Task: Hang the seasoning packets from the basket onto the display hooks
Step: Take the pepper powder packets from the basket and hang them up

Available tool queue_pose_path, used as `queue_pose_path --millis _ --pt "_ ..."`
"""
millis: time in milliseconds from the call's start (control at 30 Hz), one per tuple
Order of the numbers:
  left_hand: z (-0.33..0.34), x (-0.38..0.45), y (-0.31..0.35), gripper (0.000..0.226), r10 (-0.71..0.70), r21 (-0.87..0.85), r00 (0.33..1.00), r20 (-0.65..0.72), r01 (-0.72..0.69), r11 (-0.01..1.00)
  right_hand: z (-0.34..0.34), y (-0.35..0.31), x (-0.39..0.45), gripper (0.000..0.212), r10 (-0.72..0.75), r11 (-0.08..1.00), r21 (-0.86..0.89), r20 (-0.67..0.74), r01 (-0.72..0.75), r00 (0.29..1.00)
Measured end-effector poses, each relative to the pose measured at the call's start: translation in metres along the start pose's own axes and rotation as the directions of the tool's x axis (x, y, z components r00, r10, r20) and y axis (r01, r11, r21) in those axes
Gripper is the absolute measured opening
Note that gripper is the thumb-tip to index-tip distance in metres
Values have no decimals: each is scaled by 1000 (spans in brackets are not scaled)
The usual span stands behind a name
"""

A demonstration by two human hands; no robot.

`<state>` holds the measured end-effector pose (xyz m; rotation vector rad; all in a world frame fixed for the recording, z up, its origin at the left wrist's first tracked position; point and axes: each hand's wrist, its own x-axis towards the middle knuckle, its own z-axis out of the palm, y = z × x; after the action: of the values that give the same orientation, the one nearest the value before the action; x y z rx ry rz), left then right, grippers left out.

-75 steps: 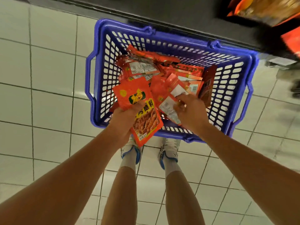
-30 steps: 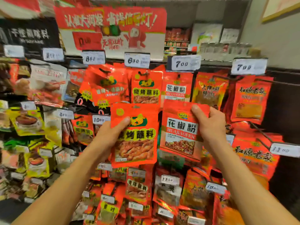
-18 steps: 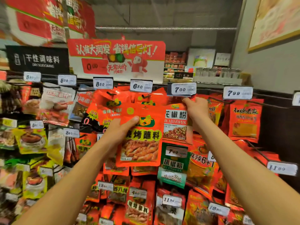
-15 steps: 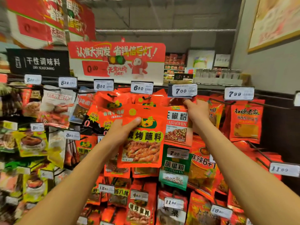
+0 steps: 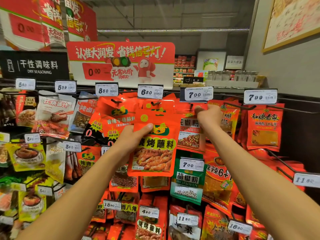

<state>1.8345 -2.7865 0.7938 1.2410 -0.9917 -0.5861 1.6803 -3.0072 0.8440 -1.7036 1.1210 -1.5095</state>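
My left hand (image 5: 133, 137) grips an orange barbecue dip packet (image 5: 154, 149) by its left edge, thumb on the front, held in front of the rack below the 6.30 tag (image 5: 150, 92). My right hand (image 5: 208, 116) pinches the top of a red pepper powder packet (image 5: 190, 134) right at the hook (image 5: 191, 106) under the 7.00 tag (image 5: 195, 94). I cannot tell whether the packet's hole sits on the hook. The basket is out of view.
Rows of hooks carry red, yellow and green seasoning packets with white price tags. A red promotional sign (image 5: 121, 63) stands above the rack. A dark hook arm (image 5: 239, 106) juts out right of my right hand. A grey wall (image 5: 285, 70) lies at right.
I came up from the basket with one packet in each hand. My right hand raised the pepper packet up to the hook under the 7.00 tag; my left hand stays put.
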Motion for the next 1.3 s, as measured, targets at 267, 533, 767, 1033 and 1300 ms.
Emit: queue_pose_path --millis 267,533,767,1033,1300 --pt "-2 9 -2 24 46 32 999 2 -46 998 33 9 50 23 163 986 -46 6 -162 987" --pt "-6 29 -18 6 9 4 998 -60 -8 1000 28 31 21 29 101 995 9 -97 -101 990" --pt "-14 66 -11 33 -23 -61 990 -142 14 998 39 22 -64 25 -53 837 498 489 -228 871" --pt "-13 90 11 44 -65 -74 981 -182 53 996 75 -33 -61 33 -35 924 372 311 -88 950" --pt "-15 106 17 48 -99 -28 963 -249 95 995 83 -36 -54 24 15 939 323 311 -120 950"
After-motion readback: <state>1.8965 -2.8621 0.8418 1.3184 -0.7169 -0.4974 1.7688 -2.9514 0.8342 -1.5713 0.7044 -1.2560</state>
